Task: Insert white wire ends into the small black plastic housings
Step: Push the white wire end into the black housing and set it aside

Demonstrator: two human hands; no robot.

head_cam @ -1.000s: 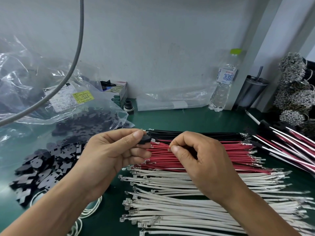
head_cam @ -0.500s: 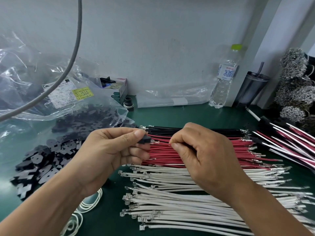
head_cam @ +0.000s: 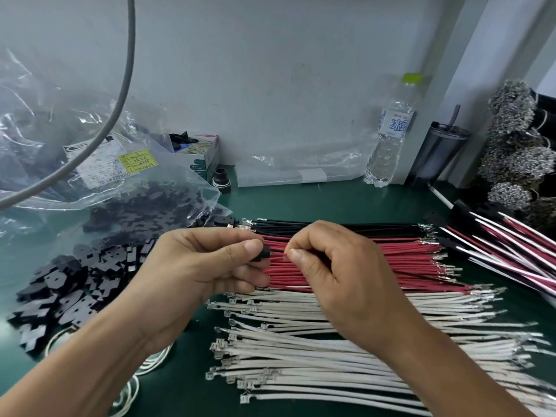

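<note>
My left hand (head_cam: 195,266) pinches a small black plastic housing (head_cam: 264,253) between thumb and fingers, above the wire rows. My right hand (head_cam: 340,281) pinches a thin wire (head_cam: 278,253) just right of the housing. The wire's tip meets the housing's opening; its colour is hard to tell against the red wires behind it. Several white wires (head_cam: 331,356) with metal terminals lie in rows on the green mat below my hands. A heap of loose black housings (head_cam: 75,284) sits at the left.
Red wires (head_cam: 400,260) and black wires (head_cam: 331,227) lie beyond the white ones. Red, white and black assemblies (head_cam: 511,245) rest at the right. A clear plastic bag (head_cam: 90,176), a small box (head_cam: 201,155), a water bottle (head_cam: 391,130), a dark tumbler (head_cam: 436,152) and a hanging grey cable (head_cam: 120,100) ring the back.
My right hand has moved left toward the housing, closing the gap. The bare metal wire end seen beside the housing earlier is no longer visible. My left hand stayed nearly still.
</note>
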